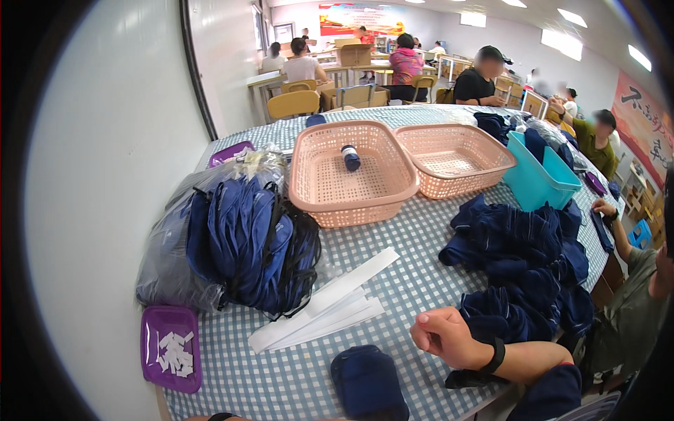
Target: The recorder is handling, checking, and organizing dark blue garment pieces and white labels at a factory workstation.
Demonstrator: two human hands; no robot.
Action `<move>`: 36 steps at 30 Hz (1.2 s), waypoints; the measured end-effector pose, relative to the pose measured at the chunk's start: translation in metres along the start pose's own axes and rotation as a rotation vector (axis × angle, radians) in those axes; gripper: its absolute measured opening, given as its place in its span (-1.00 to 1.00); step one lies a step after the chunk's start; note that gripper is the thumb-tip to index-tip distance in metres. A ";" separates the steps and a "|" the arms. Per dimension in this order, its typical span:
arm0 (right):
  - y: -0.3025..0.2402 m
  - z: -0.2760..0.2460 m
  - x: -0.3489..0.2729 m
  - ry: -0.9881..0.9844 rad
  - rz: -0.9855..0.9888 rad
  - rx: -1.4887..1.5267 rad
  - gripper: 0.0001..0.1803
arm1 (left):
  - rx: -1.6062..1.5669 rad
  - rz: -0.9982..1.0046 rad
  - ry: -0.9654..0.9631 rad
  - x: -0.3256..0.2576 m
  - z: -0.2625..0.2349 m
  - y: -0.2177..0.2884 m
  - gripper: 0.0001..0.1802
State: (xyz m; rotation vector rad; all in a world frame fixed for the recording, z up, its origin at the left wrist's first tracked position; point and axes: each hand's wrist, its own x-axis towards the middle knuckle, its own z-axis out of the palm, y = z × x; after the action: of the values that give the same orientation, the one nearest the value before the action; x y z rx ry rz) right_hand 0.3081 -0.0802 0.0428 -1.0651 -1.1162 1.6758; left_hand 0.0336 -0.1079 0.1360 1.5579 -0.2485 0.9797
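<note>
A folded navy cloth piece lies at the near edge of the table. Just to its right is the person's right hand, its grip curled into a loose fist; only the banded left wrist shows, so that grip I can't tell. Farther in lie white strips, with navy garments toward the right edge and black-strapped blue items by the left.
</note>
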 end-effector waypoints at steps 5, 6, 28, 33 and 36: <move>-0.001 -0.001 0.002 -0.037 -0.003 0.024 -0.47 | 0.138 0.014 -0.049 0.003 -0.004 0.005 -0.34; -0.001 -0.002 0.002 -0.047 -0.005 0.032 -0.47 | 0.150 -0.008 -0.037 0.000 -0.001 0.009 -0.35; -0.003 -0.001 0.000 -0.073 -0.021 0.019 -0.47 | 0.137 -0.233 -0.020 0.005 -0.024 -0.005 -0.82; -0.004 -0.001 -0.002 -0.080 -0.037 0.024 -0.47 | 0.051 -0.423 0.116 -0.005 -0.021 -0.016 -0.85; -0.004 0.000 0.000 -0.093 -0.032 0.026 -0.47 | 0.010 -0.597 0.137 -0.031 -0.038 -0.029 -0.62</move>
State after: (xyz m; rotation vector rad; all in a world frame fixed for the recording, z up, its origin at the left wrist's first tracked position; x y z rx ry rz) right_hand 0.3087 -0.0795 0.0463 -0.9567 -1.1611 1.7248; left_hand 0.0165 -0.0770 0.0910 1.4409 0.3067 0.6075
